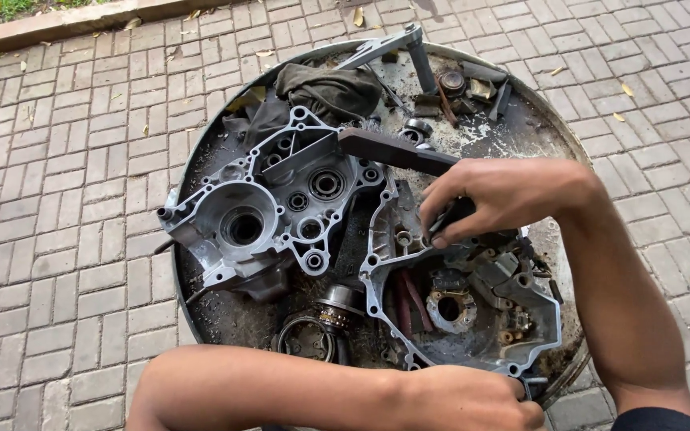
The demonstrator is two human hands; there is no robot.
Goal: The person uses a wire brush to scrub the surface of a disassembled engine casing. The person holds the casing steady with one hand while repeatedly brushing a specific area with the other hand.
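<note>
In the round metal tray point(521, 104) on the brick paving, the right hand point(497, 195) wraps its fingers around a dark file-like tool point(397, 150), its tip working the rim of the engine cover point(457, 307) at five o'clock. The left hand point(473, 399) clamps that cover's near edge. Seemingly edge-cleaning; the next stroke wants steady bracing. The crankcase half point(273, 211) lies at nine o'clock.

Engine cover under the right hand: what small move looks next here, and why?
Probably drag the blade along the cover's rim. The right hand presses that flat tool at the upper rim, and the left hand braces the lower edge, so the cover looks steadied for scraping.
</note>
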